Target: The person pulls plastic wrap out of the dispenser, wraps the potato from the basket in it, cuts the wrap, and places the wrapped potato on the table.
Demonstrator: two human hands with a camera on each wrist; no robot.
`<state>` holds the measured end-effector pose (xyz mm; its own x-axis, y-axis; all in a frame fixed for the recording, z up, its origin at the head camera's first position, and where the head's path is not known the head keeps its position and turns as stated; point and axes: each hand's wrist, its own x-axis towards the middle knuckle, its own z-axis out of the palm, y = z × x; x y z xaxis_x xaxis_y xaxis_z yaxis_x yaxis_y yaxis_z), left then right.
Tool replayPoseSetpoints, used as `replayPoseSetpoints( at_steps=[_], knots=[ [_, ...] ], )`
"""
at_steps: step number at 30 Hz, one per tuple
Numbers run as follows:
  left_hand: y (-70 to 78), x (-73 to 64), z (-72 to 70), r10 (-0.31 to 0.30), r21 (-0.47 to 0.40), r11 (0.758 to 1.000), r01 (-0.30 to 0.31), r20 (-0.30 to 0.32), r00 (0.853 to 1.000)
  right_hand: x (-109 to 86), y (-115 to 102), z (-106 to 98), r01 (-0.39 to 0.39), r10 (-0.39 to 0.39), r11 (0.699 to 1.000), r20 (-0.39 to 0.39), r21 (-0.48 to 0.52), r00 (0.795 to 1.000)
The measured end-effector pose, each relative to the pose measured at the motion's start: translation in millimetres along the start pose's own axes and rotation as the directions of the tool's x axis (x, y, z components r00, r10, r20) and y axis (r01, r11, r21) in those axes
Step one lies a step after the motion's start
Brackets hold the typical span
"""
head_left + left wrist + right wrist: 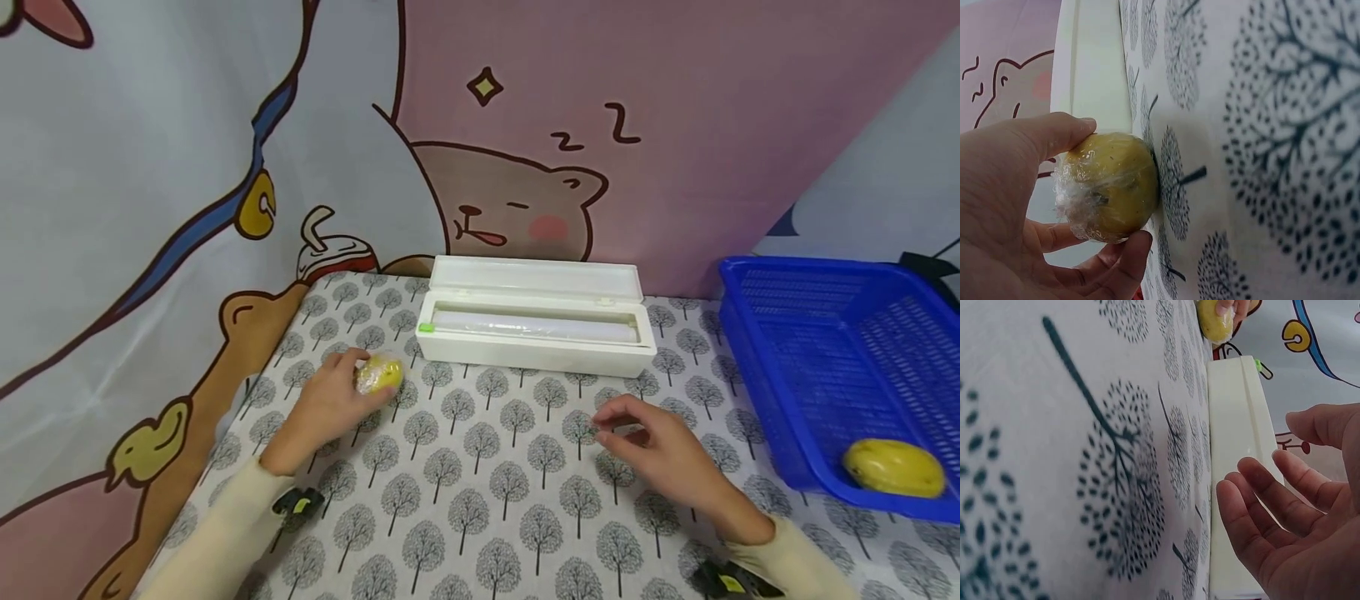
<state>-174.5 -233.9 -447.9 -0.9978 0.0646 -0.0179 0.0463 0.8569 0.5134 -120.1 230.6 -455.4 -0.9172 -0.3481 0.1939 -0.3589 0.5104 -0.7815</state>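
My left hand (pixel 330 404) holds a yellow fruit (pixel 381 375) wrapped in clear cling film, at the left of the table. In the left wrist view the thumb lies along one side of the wrapped fruit (pixel 1113 187) and the fingertips (pixel 1137 244) along the other; crumpled film bunches towards the palm. The fruit's underside is right at the tablecloth. My right hand (pixel 656 446) hovers over the cloth on the right with fingers loosely bent and nothing between them. Behind both hands stands a white cling film box (pixel 536 354), its lid raised, with a film roll (pixel 532 327) inside.
A blue plastic basket (pixel 780 400) stands at the right, with an oval yellow fruit (pixel 894 468) at its near end. The tree-patterned tablecloth (pixel 468 512) reaches back to a cartoon-printed curtain (pixel 675 125). A green piece (pixel 426 327) sits on the box's left end.
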Motion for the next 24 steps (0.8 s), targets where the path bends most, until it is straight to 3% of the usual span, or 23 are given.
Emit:
replayPoseSetpoints(
  at_steps=[12,18,24],
  knots=[
    [-7.1,4.3,-3.7,-0.008,0.044,0.999,0.008,-0.017,1.000,-9.3,1,-18,0.027,-0.029,0.999,-0.058,-0.031,0.998],
    [-9.2,6.4,-4.9,-0.016,0.071,0.997,0.018,-0.023,1.000,-16.2,1,-25,-0.003,-0.001,0.999,-0.086,-0.049,0.996],
    [-7.9,6.2,-5.0,-0.024,0.088,0.996,0.025,-0.016,1.000,-24.2,-9,-37,0.007,-0.022,0.992,-0.114,-0.129,0.993]
  ],
)
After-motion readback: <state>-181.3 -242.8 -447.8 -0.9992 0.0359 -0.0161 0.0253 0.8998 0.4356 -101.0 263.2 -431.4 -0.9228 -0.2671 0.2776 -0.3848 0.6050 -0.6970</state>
